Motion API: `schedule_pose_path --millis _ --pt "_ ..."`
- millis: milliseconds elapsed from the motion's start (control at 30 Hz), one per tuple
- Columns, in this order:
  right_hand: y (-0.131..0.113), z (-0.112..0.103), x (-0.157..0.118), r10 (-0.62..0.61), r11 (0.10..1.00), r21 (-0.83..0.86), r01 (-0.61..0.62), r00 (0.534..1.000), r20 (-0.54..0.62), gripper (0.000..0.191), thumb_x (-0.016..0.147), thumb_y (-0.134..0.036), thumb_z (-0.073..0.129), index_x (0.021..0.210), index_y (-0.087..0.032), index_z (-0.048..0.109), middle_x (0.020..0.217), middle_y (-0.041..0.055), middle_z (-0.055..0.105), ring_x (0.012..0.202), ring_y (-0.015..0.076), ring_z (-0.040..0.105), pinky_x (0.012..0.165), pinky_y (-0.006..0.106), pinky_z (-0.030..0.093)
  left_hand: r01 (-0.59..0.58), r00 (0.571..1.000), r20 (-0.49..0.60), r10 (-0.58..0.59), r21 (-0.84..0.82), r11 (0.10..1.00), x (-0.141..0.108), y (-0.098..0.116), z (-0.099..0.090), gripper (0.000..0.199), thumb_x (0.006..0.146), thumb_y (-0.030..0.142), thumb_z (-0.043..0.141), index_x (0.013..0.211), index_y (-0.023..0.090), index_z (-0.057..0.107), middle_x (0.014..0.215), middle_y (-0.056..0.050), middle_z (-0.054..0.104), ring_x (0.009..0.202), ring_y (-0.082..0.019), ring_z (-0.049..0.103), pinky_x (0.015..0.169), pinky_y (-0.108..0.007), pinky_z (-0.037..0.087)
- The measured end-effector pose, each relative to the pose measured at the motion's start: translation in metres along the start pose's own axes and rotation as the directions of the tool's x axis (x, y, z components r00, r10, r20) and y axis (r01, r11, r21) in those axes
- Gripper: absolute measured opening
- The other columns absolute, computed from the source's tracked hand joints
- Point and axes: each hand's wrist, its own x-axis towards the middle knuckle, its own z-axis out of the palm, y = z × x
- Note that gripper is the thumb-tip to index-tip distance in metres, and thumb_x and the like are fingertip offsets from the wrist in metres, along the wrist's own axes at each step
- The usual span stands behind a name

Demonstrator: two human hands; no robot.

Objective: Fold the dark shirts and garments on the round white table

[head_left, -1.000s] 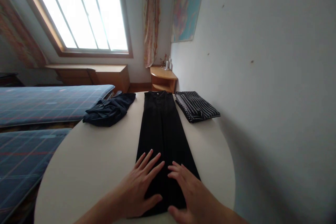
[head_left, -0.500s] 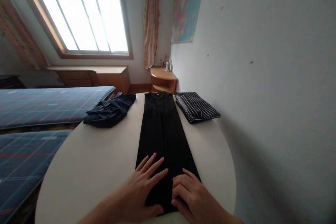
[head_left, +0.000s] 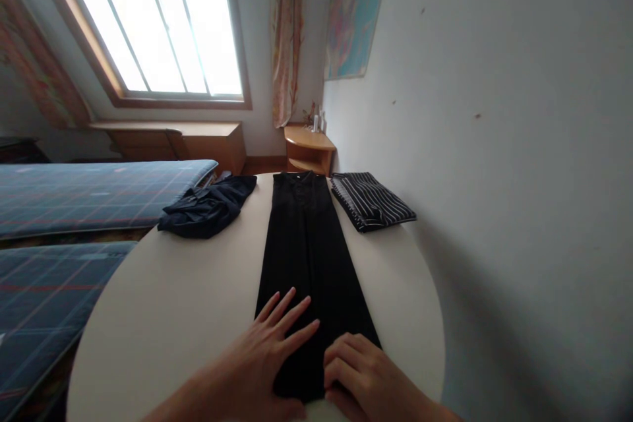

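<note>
Black trousers lie flat and lengthwise on the white round table, the waistband at the far end and the leg ends close to me. Spread out over the left side of the legs, my left hand rests with its fingers apart. My right hand is closed at the lower right of the legs, its fingers curled and pinching the cloth near the hem. The fingertips are partly hidden behind its knuckles.
A crumpled dark navy garment lies at the table's far left. Folded black-and-white striped cloth sits at the far right, near the wall. Plaid mattresses are on the left. A corner shelf stands behind.
The fingers of my right hand have curled in more, and its raised index finger has come down. My left hand stays nearly in place on the trousers.
</note>
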Motion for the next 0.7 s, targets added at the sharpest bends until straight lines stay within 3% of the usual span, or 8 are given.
schedule_pose_path --millis 67,167,233,333,433,567,700 --pt "0.001 -0.001 0.000 0.013 1.000 -0.001 -0.012 1.000 0.026 0.016 0.090 -0.034 0.067 0.101 -0.022 0.063 0.108 0.0037 0.070 0.102 0.0198 0.061 0.089 0.033 0.045 -0.002 1.000 -0.005 0.002 0.016 1.000 -0.001 0.005 -0.003 0.104 0.066 0.050 0.082 0.155 0.029 0.032 0.165 -0.010 0.022 0.150 -0.042 0.019 0.119 -0.065 0.021" --pt "0.001 0.000 0.000 0.033 0.999 0.001 -0.033 0.998 0.051 0.028 0.087 -0.042 0.070 0.106 -0.022 0.064 0.110 0.0048 0.071 0.103 0.0219 0.061 0.090 0.035 0.045 -0.013 0.999 -0.034 0.016 0.083 0.996 -0.004 0.017 -0.005 0.064 0.073 0.046 0.080 0.128 0.021 0.058 0.147 -0.011 0.051 0.139 -0.036 0.042 0.114 -0.052 0.038" --pt "0.001 0.001 0.002 0.047 0.999 -0.001 -0.047 0.998 0.046 0.030 0.086 -0.042 0.070 0.107 -0.022 0.063 0.109 0.0047 0.071 0.102 0.0225 0.062 0.088 0.035 0.044 -0.034 0.996 -0.070 0.047 0.177 0.984 -0.006 0.025 -0.001 0.036 0.079 0.040 0.077 0.106 0.020 0.063 0.124 -0.009 0.065 0.119 -0.031 0.058 0.101 -0.045 0.050" --pt "-0.002 0.005 0.007 0.056 0.998 -0.042 -0.054 0.998 0.029 0.032 0.083 -0.041 0.073 0.106 -0.021 0.063 0.105 0.0043 0.071 0.097 0.0232 0.062 0.085 0.035 0.045 -0.049 0.989 -0.116 0.094 0.345 0.938 -0.006 0.029 0.012 0.015 0.086 0.029 0.072 0.092 0.019 0.063 0.098 -0.004 0.068 0.092 -0.025 0.063 0.077 -0.039 0.055" --pt "-0.006 0.010 0.013 0.068 0.988 -0.141 -0.064 0.997 0.022 0.026 0.081 -0.034 0.073 0.101 -0.020 0.062 0.099 0.0039 0.070 0.090 0.0227 0.062 0.078 0.035 0.045 -0.036 0.982 -0.154 0.107 0.404 0.914 -0.004 0.027 0.023 0.006 0.088 0.021 0.067 0.087 0.019 0.062 0.090 -0.003 0.067 0.085 -0.024 0.062 0.066 -0.036 0.051" --pt "-0.011 0.008 0.021 0.017 0.959 -0.285 -0.002 0.999 0.049 0.009 0.084 -0.024 0.066 0.090 -0.020 0.061 0.090 0.0036 0.068 0.082 0.0216 0.060 0.069 0.034 0.043 -0.009 0.982 -0.174 0.072 0.342 0.940 -0.004 0.026 0.024 0.006 0.089 0.018 0.066 0.087 0.019 0.061 0.092 -0.003 0.067 0.088 -0.023 0.062 0.067 -0.034 0.050" --pt "-0.012 -0.002 0.028 0.042 0.968 -0.251 -0.023 0.997 0.069 0.004 0.087 -0.018 0.061 0.090 -0.020 0.062 0.091 0.0029 0.069 0.082 0.0201 0.061 0.070 0.032 0.044 0.030 0.990 -0.142 0.006 0.253 0.967 -0.011 0.029 0.015 0.022 0.082 0.030 0.075 0.094 0.020 0.060 0.100 -0.003 0.068 0.092 -0.025 0.063 0.070 -0.034 0.052"
